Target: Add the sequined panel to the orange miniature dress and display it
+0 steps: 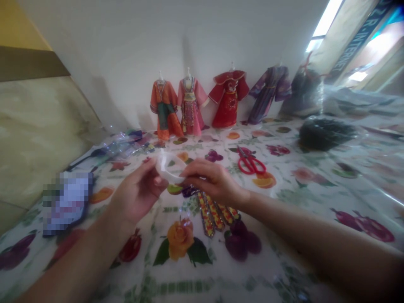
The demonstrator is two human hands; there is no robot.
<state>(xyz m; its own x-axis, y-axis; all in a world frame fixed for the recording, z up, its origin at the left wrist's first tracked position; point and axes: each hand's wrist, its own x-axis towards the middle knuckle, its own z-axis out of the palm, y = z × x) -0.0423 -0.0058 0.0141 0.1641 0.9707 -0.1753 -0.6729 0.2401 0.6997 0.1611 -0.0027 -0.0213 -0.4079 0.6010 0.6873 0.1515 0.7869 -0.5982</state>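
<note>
Between my hands, above the table, is a loop of white band (172, 173), perhaps ribbon or tape; its exact kind is unclear. My left hand (143, 187) pinches it at its left side, with the palm turned partly up. On the right side, my right hand (214, 179) grips the loop between thumb and fingers. Beneath my right hand lies a small doll-sized piece with yellow and red patterned strips (213, 212) and a dark purple top part, which the hand partly covers. Red-handled scissors (249, 162) rest on the tablecloth beyond my right hand.
Four doll-sized robes stand along the wall: orange (166, 109), pink (191, 107), red (227, 101) and purple (268, 94). A dark plastic-wrapped bundle (326, 132) sits at the right. Clear plastic packets (128, 145) and a phone (69, 204) with a blurred screen are at the left.
</note>
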